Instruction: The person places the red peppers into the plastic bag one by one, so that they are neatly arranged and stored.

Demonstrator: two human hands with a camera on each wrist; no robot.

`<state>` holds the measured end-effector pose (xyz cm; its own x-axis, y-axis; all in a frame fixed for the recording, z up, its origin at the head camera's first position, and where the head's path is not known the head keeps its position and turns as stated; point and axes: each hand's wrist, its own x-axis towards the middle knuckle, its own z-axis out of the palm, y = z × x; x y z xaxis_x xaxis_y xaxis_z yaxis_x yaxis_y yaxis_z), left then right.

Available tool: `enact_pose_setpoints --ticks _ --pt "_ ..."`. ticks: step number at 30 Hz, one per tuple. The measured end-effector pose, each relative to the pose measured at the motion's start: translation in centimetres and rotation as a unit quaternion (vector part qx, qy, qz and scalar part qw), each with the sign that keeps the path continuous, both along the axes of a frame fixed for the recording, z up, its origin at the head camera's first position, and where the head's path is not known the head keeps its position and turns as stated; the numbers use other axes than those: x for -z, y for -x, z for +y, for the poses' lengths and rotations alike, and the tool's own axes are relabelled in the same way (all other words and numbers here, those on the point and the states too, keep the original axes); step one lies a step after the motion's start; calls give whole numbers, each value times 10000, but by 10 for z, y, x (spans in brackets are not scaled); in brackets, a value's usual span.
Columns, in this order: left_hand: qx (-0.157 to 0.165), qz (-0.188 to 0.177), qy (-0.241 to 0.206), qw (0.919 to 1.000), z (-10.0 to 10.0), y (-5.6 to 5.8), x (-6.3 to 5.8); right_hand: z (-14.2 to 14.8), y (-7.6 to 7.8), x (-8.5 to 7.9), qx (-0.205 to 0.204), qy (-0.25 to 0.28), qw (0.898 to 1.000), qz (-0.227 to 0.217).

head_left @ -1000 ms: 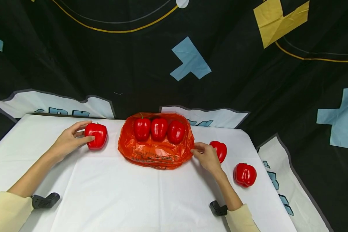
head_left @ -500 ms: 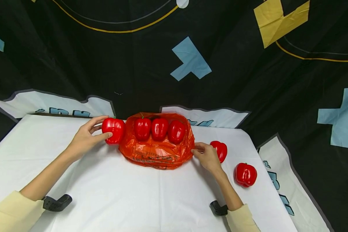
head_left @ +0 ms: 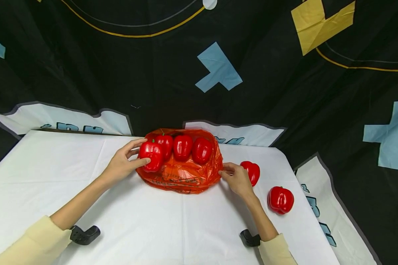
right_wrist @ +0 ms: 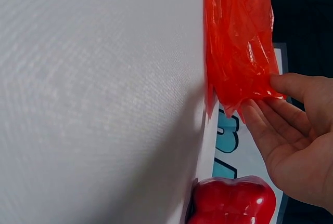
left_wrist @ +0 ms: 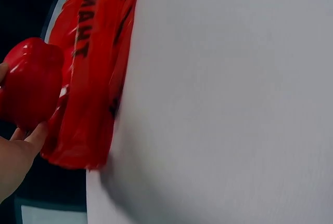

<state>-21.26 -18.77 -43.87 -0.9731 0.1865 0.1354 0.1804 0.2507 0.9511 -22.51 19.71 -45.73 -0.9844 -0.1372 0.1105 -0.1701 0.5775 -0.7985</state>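
Observation:
A red bell pepper (head_left: 152, 156) is held between the thumb and fingers of my left hand (head_left: 124, 162), over the left side of an orange-red plastic bag (head_left: 182, 176). Inside the open bag, three more red bell peppers (head_left: 182, 148) lie side by side. My right hand (head_left: 237, 179) pinches the bag's right edge; the right wrist view shows the thin plastic (right_wrist: 239, 52) between thumb and fingers. In the left wrist view the held pepper (left_wrist: 34, 81) appears beside the bag's printed side (left_wrist: 91, 78).
Two red bell peppers lie on the white tabletop (head_left: 136, 224) at the right: one pepper (head_left: 251, 172) just behind my right hand, another pepper (head_left: 280, 200) nearer the table's right edge. A black cloth (head_left: 119, 73) with taped shapes hangs behind the table.
My left hand has carried its bell pepper rightward from the table's left part to over the bag. The right hand has stayed at the bag's edge.

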Motion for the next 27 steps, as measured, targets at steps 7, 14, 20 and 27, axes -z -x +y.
enact_pose_setpoints --ticks 7,14,20,27 --pt "213 -166 -189 9995 17 1 6 0 0 -1 52 -28 10000 -62" --pt "265 -271 -149 9992 22 -2 16 -1 0 -1 50 6 10000 -64" --pt "271 -317 -25 9991 21 -5 23 -2 -1 -2 51 17 9999 -95" --pt "286 -284 -33 9992 21 -6 29 -3 0 -1 29 -31 10000 -57"
